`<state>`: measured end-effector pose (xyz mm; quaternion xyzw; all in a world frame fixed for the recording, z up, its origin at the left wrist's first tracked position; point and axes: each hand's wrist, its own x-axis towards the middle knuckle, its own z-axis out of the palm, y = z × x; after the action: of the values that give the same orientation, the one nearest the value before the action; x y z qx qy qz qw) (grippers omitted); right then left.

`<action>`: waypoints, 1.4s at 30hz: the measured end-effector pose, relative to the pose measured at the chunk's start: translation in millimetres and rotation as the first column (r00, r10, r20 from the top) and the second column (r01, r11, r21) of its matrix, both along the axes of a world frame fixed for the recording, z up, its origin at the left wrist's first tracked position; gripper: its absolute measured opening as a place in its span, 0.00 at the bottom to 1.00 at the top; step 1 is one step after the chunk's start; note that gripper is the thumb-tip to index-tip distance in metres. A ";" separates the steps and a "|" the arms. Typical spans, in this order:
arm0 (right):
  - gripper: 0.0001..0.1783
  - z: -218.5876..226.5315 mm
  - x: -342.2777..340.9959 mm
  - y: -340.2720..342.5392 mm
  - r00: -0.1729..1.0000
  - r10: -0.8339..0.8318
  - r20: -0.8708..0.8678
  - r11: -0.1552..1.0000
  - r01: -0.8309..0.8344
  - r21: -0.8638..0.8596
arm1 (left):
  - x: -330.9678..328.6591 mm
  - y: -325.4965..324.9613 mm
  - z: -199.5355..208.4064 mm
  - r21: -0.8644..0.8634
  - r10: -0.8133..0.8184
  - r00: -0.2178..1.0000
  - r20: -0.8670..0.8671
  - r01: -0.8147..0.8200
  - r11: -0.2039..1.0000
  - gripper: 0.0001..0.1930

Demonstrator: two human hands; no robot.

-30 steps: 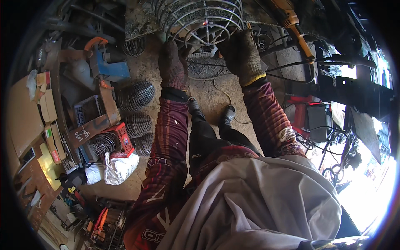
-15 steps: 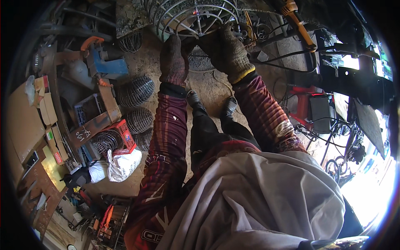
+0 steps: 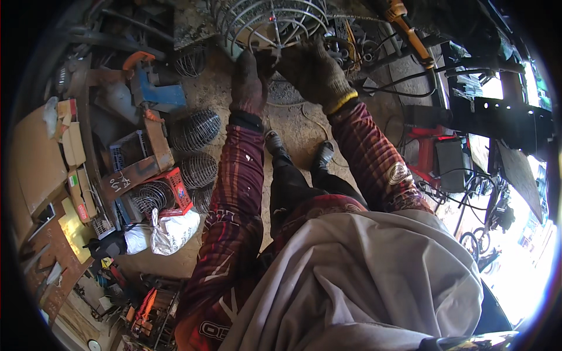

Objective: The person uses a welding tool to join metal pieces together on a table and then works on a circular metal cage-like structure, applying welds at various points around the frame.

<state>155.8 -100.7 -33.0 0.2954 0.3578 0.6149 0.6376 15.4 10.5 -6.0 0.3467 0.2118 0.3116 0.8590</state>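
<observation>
- My left hand, in a dark work glove, is up at the lower rim of the wire cage; the fingers look curled against the wires, though I cannot tell whether they truly close on one.
- My right hand, in a grey knit glove with a yellow cuff, sits just beside the left, fingers bent in at the same spot of the rim; what they pinch is hidden by the glove.
- The cage is a round frame of concentric rings and spokes, lying at the top of the view on the dirt floor, just beyond my shoes.
- To do this well, I judge I should brace the rim with the left hand and let the right do the fine work at the joint, both wrists low and close.
- Thin wire ends could snag the gloves, so I would keep the fingertips on the ring, not between spokes.
- Finished coils lie to my left, well apart; a yellow tool lies near the cage's right.
</observation>
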 end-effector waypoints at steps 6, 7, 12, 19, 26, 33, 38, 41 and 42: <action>0.25 -103.7 -14.2 -159.6 -0.867 0.290 -0.406 0.877 0.411 -0.251 | -156.1 -33.5 -166.7 0.139 -0.116 0.353 -0.929 0.620 0.772 0.12; 0.25 -124.1 -26.3 -184.1 -0.906 0.139 -0.399 0.920 0.267 -0.286 | -257.3 -37.0 -268.7 0.458 0.377 0.374 -0.847 0.874 0.163 0.21; 0.43 -247.8 -48.1 -521.1 -0.879 -0.143 -0.455 0.645 0.266 -0.717 | -428.3 -187.1 -289.3 -0.590 -0.212 -0.551 -0.807 0.744 0.312 0.29; 0.24 -217.7 -66.4 -563.1 -0.962 0.042 -0.271 0.596 0.242 -0.766 | -453.4 -255.3 -214.2 -0.504 -0.325 -0.389 -0.862 0.724 0.472 0.23; 0.19 -213.8 8.7 -321.3 -0.795 0.120 -0.595 0.952 0.263 -0.159 | -349.9 -142.7 -171.6 0.457 0.230 0.440 -0.868 0.889 0.026 0.19; 0.17 -63.8 -29.7 -187.2 -0.527 0.720 0.452 0.689 0.460 -0.560 | -254.9 -107.4 -84.1 0.204 -0.030 0.530 -0.847 0.378 0.903 0.23; 0.14 -150.4 -51.7 -263.2 -0.803 0.052 -0.594 0.875 0.324 -0.361 | -310.9 -90.7 -117.2 0.222 -0.054 0.333 -0.942 0.732 0.644 0.22; 0.21 -201.6 -99.1 -326.0 -0.911 0.155 -0.382 0.463 0.408 -0.787 | -406.5 -71.7 -180.8 0.198 0.108 0.180 -0.978 0.963 0.183 0.22; 0.22 -193.2 -119.3 -324.1 -0.893 0.393 -0.221 0.285 0.347 -0.894 | -449.8 -73.9 -196.6 0.128 0.093 0.114 -0.989 0.978 0.162 0.21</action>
<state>36.5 -424.8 -226.1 -0.8311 -0.1987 0.5187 0.0290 -434.5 -63.5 -202.6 0.8752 0.2733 -0.2521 0.3094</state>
